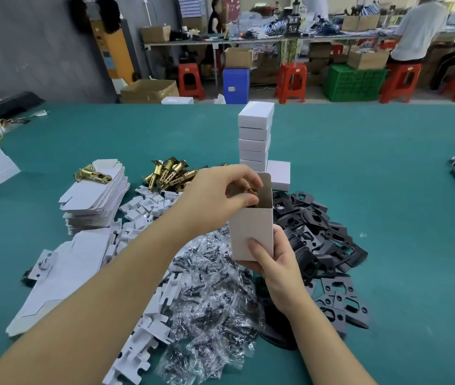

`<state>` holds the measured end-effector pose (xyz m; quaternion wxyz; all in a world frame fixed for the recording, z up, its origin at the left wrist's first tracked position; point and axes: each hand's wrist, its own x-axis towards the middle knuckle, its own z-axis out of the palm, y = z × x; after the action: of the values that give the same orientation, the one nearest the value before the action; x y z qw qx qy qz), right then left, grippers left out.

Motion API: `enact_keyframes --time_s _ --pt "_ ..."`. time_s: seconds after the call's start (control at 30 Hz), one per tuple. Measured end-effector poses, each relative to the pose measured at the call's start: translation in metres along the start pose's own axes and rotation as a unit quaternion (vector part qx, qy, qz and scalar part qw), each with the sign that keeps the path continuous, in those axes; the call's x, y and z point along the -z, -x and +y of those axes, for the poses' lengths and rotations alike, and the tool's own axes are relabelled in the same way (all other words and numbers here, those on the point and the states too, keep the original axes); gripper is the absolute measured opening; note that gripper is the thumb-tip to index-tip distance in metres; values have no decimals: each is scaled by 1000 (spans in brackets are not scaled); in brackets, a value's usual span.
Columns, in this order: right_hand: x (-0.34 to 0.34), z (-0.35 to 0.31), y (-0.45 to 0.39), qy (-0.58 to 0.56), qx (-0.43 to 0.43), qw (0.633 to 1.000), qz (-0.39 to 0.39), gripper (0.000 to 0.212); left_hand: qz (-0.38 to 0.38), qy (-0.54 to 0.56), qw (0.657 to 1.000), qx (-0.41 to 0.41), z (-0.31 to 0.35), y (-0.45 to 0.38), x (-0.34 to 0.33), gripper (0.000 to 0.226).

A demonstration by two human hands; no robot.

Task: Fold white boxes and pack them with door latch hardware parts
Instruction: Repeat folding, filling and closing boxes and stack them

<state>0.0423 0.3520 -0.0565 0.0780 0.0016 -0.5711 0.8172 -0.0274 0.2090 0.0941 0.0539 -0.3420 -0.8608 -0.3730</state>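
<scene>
Nearest the camera, the right hand (272,262) grips the bottom of an upright white box (252,229), thumb pressed flat on its front face and fingers curled behind. Just above, the left hand (220,193) pinches a brass latch (250,190) at the box's open mouth, fingertips closed on the part as it goes in. To do this well, I judge the box should be kept upright and steady, the latch fed in lengthwise so it does not catch the raised top flap, and released only once it sits low enough for the flap to close.

Under the hands lie a heap of clear screw bags (212,295), too many to count, and a pile of black plates (326,245), also past counting. To the left lie white card inserts (143,207), loosely scattered, and one stack of flat box blanks (95,198) with a single brass latch lying on top of it. Beyond, a cluster of brass latches (169,173), roughly half a dozen, lies on the green table (373,162). Farther back stands a tower of finished boxes (255,137), about six high, with one more beside its foot.
</scene>
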Motion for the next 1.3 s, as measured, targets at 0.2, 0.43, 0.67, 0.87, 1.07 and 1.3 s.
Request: enact_keyframes --time_s 0.2,0.43,0.67,0.87,1.07,1.3 --pt "0 0 -1 3 3 1000 14 39 -60 -73 995 -31 3 -2 3 21" --pt "3 2 -3 39 8 999 31 30 -98 -185 977 -27 -4 -4 13 16" --pt "4 6 -3 170 30 984 47 31 -2 -229 973 -14 -33 8 28 16" --pt "4 7 -3 190 26 981 40 35 -89 -332 922 178 -79 18 42 23" --pt "0 5 -1 162 18 986 44 33 -195 -398 851 283 -125 38 25 34" --pt "-1 5 0 154 7 987 43 38 -139 -377 862 307 -145 44 11 42"
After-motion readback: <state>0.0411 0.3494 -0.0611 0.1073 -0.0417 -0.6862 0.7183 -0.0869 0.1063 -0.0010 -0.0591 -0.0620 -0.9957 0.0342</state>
